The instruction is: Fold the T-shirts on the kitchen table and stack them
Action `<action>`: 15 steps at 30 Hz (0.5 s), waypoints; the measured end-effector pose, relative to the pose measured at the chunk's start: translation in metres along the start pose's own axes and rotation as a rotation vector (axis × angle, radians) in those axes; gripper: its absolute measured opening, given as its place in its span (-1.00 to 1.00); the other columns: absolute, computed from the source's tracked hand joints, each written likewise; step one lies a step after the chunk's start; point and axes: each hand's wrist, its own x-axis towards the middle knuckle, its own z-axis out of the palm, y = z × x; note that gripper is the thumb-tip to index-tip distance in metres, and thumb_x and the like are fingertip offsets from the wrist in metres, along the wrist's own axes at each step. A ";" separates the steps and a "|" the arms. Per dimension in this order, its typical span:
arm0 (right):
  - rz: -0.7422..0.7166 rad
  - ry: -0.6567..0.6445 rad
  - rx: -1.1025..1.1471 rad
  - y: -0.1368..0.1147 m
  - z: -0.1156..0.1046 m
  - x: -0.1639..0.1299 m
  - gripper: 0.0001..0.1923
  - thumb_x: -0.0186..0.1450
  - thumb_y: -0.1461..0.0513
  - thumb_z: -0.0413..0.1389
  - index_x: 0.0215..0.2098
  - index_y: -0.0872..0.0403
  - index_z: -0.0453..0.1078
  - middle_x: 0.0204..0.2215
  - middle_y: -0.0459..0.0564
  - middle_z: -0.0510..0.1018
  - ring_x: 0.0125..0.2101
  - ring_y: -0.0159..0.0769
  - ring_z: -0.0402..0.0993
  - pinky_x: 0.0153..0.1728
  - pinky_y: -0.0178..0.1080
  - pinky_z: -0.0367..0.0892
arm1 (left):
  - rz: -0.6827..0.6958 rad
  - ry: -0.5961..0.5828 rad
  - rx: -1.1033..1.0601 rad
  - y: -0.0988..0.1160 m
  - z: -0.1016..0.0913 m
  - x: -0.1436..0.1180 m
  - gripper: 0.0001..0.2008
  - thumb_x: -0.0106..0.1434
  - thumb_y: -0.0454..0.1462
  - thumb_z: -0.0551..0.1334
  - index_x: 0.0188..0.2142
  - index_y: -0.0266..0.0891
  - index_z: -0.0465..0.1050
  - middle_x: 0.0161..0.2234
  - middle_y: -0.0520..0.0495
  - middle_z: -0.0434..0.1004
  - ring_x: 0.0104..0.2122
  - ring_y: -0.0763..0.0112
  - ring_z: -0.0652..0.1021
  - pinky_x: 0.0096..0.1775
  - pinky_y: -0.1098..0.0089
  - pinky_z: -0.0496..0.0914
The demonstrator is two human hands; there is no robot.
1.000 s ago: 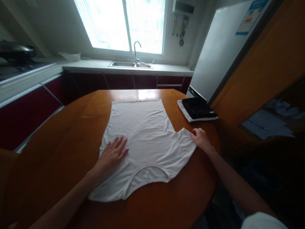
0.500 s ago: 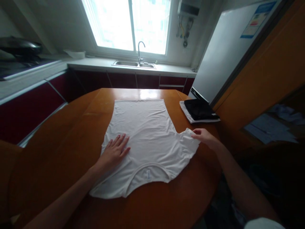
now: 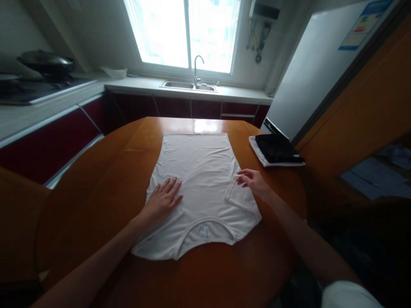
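Note:
A white T-shirt [image 3: 199,179] lies spread on the wooden table, its neckline towards me and its hem at the far side. My left hand [image 3: 163,199] rests flat on the shirt's left side, fingers stretched out. On the right, the short sleeve [image 3: 240,194] is folded inward over the body of the shirt. Just over that folded edge hovers my right hand [image 3: 255,183], its fingers loosely bent and apart, with no cloth visible between them. The left sleeve is partly hidden by my left hand and forearm.
Folded black and white clothes [image 3: 278,148] are stacked at the right of the round-edged wooden table [image 3: 109,184]. Beyond stand a counter with a sink [image 3: 180,85], a stove with a wok [image 3: 48,63] at left, and a fridge [image 3: 311,64] at right.
My right hand has brought the right sleeve inward onto the shirt and let go of it. My left hand stays flat on the shirt. The view has shifted slightly.

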 end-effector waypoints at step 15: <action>-0.221 0.035 -0.904 0.020 -0.011 0.037 -0.83 0.36 0.14 0.14 -0.24 0.03 0.54 -0.28 0.02 0.62 -0.19 -0.18 0.47 -0.15 -0.20 0.18 | -0.024 0.382 -0.373 0.022 -0.048 0.004 -0.61 0.45 -0.19 -0.01 0.13 -0.21 0.44 0.09 -0.18 0.50 0.11 0.20 0.49 0.16 0.19 0.36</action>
